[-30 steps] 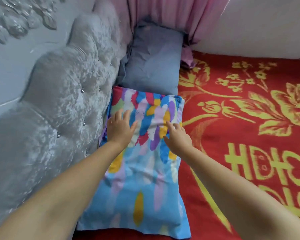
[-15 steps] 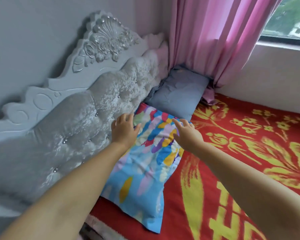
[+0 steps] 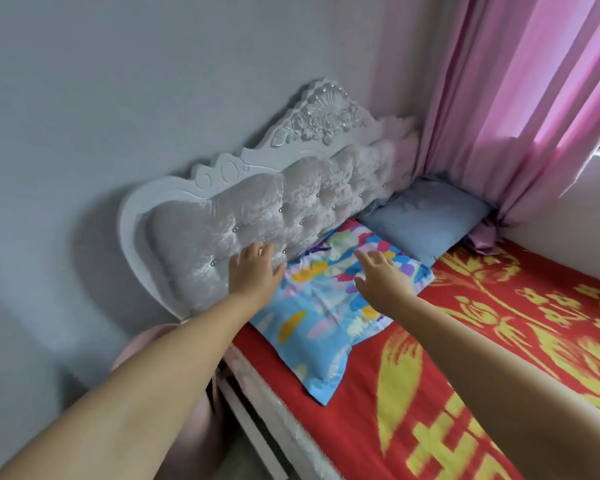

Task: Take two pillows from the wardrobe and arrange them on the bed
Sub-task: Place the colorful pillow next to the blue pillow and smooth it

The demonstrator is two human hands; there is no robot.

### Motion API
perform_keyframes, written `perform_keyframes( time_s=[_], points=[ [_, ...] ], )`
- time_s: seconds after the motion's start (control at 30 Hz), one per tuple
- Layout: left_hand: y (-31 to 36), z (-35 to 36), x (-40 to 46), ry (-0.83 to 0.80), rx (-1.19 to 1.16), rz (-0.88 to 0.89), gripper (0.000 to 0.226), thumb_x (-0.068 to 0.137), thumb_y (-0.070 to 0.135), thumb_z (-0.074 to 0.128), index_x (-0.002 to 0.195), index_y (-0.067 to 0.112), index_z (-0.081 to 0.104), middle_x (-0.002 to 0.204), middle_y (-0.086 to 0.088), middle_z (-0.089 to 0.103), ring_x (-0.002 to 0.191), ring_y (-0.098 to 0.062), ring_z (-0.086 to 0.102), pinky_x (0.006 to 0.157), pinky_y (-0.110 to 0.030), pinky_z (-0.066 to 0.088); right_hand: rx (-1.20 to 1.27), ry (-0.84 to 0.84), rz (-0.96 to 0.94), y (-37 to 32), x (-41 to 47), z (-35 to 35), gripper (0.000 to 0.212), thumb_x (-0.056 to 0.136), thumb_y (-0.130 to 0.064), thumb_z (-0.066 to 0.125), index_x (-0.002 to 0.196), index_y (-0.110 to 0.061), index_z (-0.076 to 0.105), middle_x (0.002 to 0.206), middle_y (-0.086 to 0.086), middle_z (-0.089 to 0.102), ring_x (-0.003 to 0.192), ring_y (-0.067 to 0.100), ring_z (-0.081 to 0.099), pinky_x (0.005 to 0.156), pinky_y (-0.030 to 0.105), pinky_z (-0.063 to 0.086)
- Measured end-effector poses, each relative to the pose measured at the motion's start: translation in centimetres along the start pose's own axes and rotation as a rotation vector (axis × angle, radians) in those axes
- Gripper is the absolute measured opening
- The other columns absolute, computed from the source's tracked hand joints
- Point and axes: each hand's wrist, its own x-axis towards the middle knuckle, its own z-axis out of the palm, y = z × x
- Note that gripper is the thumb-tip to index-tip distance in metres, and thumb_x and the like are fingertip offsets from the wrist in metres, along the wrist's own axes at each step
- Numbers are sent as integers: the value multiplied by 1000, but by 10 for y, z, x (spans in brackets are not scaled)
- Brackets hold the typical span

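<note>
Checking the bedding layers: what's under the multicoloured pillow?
The multicoloured pillow lies on the red and yellow blanket. Whatever the blanket covers is hidden.

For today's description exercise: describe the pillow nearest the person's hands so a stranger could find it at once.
Start at the tufted grey headboard of the bed. Two pillows lie along its foot. The multicoloured pillow is nearer the bed's edge, with bright blotches on light blue, unlike the plain blue-grey pillow by the pink curtain.

- Two pillows lie against the headboard point(image 3: 291, 202): one multicoloured pillow point(image 3: 329, 306), one blue-grey pillow point(image 3: 426, 220).
- One red bedspread point(image 3: 499, 341) below the headboard.
- One pink curtain point(image 3: 516, 98) beside the headboard.
- Two hands: left hand point(image 3: 255, 271), right hand point(image 3: 383, 280).
</note>
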Motion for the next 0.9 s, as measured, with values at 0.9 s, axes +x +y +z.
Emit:
perform_keyframes(
  time_s=[0.9],
  points=[
    [-80, -150, -538, 213, 169, -950, 55, 92, 42, 49, 140, 19, 36, 130, -7, 54, 120, -25, 49, 100, -40, 38, -8, -187, -999, -248, -347, 32, 53, 95, -30, 46, 145, -29, 29, 145, 5, 38, 127, 31, 46, 85, 44, 49]
  ],
)
